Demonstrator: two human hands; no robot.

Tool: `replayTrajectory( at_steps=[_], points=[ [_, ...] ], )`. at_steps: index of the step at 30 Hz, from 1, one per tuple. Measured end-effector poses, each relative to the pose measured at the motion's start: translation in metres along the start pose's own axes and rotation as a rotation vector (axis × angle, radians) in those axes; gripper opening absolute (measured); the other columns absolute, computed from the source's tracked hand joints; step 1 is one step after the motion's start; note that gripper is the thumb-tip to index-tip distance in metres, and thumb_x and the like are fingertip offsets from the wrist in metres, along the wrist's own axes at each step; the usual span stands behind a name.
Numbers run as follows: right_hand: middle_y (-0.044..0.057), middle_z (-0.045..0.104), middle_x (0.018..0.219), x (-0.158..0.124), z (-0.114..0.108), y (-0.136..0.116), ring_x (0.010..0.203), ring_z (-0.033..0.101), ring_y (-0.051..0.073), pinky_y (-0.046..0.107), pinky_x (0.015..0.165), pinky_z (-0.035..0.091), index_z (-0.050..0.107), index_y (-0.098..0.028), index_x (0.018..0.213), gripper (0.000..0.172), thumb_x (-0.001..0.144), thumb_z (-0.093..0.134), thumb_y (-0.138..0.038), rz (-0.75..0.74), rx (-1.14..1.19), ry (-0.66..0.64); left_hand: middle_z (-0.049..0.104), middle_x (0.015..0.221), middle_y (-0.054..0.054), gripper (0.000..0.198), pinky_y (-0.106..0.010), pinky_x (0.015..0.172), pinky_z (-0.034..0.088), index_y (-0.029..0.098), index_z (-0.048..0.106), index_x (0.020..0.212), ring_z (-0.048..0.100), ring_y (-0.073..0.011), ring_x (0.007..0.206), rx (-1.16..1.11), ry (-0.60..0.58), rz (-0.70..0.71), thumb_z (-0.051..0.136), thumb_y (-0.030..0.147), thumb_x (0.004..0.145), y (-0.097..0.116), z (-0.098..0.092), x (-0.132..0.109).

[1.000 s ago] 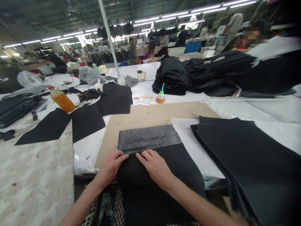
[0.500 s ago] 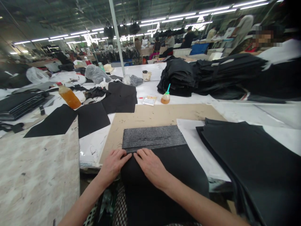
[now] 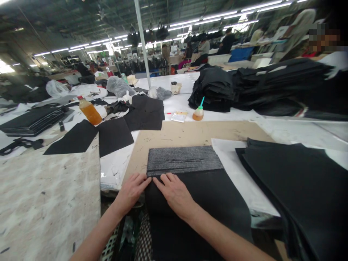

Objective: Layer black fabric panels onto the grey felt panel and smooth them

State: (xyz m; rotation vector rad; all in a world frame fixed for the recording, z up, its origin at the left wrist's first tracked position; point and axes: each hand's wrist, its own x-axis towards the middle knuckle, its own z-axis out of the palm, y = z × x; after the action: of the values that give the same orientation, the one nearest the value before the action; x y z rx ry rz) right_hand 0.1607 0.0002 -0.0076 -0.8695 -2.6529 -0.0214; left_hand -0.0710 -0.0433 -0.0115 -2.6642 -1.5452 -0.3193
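A black fabric panel (image 3: 195,206) hangs over the table's front edge toward me. At its far end lies a grey ribbed strip (image 3: 185,158), flat on a tan board (image 3: 231,128). My left hand (image 3: 132,192) is closed on the panel's left edge, just below the strip, with curled fingers. Close beside it, my right hand (image 3: 176,195) is closed on the same edge line, thumb and fingers pinching the black fabric. The two thumbs nearly meet. What lies under the fingertips is hidden.
Stacked black panels (image 3: 293,174) overhang the table at right. A bottle of amber liquid (image 3: 91,113), loose black pieces (image 3: 115,136) and a small squeeze bottle (image 3: 198,114) stand or lie beyond. A large black fabric pile (image 3: 214,87) is behind. People work farther back.
The whole scene has shifted right in view as the camera turned left. Both hands have moved slightly toward the panel's left edge, still on the fabric.
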Motion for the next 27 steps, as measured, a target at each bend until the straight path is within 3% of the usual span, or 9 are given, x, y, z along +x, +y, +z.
replayTrajectory(
  at_steps=[4, 7, 11, 15, 22, 24, 27],
  points=[
    [0.007, 0.056, 0.105, -0.001, -0.001, 0.0, 0.094, 0.048, 0.024, 0.039, 0.081, 0.044, 0.053, -0.018, 0.132, 0.043, 0.09, 0.059, -0.01, 0.01, 0.016, 0.021, 0.059, 0.111, -0.008, 0.035, -0.042, 0.087, 0.049, 0.02, 0.059, 0.122, 0.053, -0.0236, 0.099, 0.077, -0.034, -0.068, 0.045, 0.006, 0.094, 0.005, -0.015, -0.008],
    [0.007, 0.056, 0.104, -0.003, -0.001, 0.0, 0.094, 0.048, 0.024, 0.039, 0.081, 0.044, 0.054, -0.017, 0.13, 0.04, 0.091, 0.058, -0.011, 0.024, 0.034, 0.034, 0.058, 0.116, -0.009, 0.03, -0.042, 0.091, 0.048, 0.02, 0.063, 0.107, 0.053, -0.0238, 0.103, 0.088, 0.063, -0.156, 0.04, 0.006, 0.095, 0.015, -0.016, -0.005],
    [0.007, 0.056, 0.105, -0.011, -0.003, 0.007, 0.096, 0.049, 0.023, 0.037, 0.085, 0.045, 0.054, -0.014, 0.127, 0.032, 0.095, 0.054, -0.014, 0.026, 0.053, 0.041, 0.059, 0.119, -0.008, 0.029, -0.039, 0.094, 0.047, 0.022, 0.056, 0.124, 0.055, -0.0229, 0.107, 0.064, 0.132, -0.147, 0.04, 0.016, 0.1, 0.035, 0.004, 0.011],
    [0.007, 0.056, 0.107, -0.039, -0.018, 0.042, 0.099, 0.049, 0.023, 0.036, 0.086, 0.047, 0.056, -0.014, 0.125, 0.033, 0.093, 0.054, -0.011, 0.078, 0.05, -0.003, 0.062, 0.114, -0.005, 0.023, -0.041, 0.092, 0.046, 0.025, 0.059, 0.119, 0.057, -0.0251, 0.103, 0.13, 0.107, -0.149, 0.047, 0.031, 0.101, 0.042, 0.016, 0.023],
    [0.009, 0.057, 0.113, -0.131, -0.046, 0.13, 0.104, 0.049, 0.023, 0.034, 0.091, 0.048, 0.057, -0.018, 0.13, 0.048, 0.088, 0.045, 0.002, 0.355, -0.008, 0.024, 0.064, 0.108, -0.005, 0.026, -0.043, 0.09, 0.045, 0.026, 0.06, 0.119, 0.059, -0.0271, 0.1, 0.117, 0.076, -0.194, 0.051, 0.039, 0.098, 0.039, 0.013, 0.035],
    [0.009, 0.057, 0.114, -0.145, -0.051, 0.142, 0.104, 0.05, 0.023, 0.035, 0.092, 0.047, 0.058, -0.019, 0.131, 0.048, 0.089, 0.045, 0.001, 0.382, -0.041, 0.045, 0.064, 0.104, -0.004, 0.023, -0.043, 0.089, 0.045, 0.025, 0.06, 0.115, 0.059, -0.0265, 0.099, 0.036, 0.07, -0.219, 0.051, 0.039, 0.098, 0.043, 0.012, 0.039],
    [0.01, 0.06, 0.109, -0.141, -0.061, 0.142, 0.1, 0.052, 0.025, 0.039, 0.091, 0.045, 0.066, -0.018, 0.118, 0.037, 0.09, 0.048, -0.002, 0.393, -0.106, 0.026, 0.061, 0.093, -0.003, 0.018, -0.041, 0.085, 0.048, 0.024, 0.061, 0.105, 0.059, -0.024, 0.092, -0.113, 0.048, -0.256, 0.051, 0.038, 0.098, 0.05, 0.008, 0.046]
  ],
)
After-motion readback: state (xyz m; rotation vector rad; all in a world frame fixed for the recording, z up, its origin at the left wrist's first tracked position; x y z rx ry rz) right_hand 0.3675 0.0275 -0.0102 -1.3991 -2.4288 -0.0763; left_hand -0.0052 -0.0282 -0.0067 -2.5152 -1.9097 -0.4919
